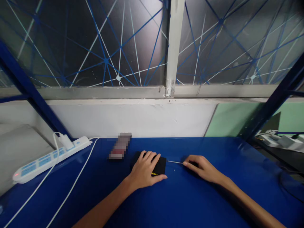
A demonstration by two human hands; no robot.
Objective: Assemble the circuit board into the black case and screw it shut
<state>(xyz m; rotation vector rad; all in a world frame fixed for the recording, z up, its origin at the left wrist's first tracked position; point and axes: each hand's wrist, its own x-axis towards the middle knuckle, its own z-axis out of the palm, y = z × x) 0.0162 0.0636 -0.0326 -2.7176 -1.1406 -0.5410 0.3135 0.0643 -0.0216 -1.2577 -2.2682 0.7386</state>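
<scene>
My left hand (146, 169) lies over a flat black rectangular thing (161, 165) with a small yellow mark. Its fingers reach across the top and far edge, while the thumb stretches along the near side. A thin, light-coloured cord (174, 162) runs straight from the right end of the black thing. My right hand (199, 166) pinches the cord's other end between thumb and forefinger, just above the blue table. Most of the black thing is hidden beneath my left hand, so its exact kind cannot be made out.
A blurred-out rectangular object (120, 146) lies behind my left hand. At the left, a white power strip (51, 161) holds a plugged-in charger (66, 141), and white cables (73, 185) cross the blue table (180, 202). A white wall (137, 118) bounds the back.
</scene>
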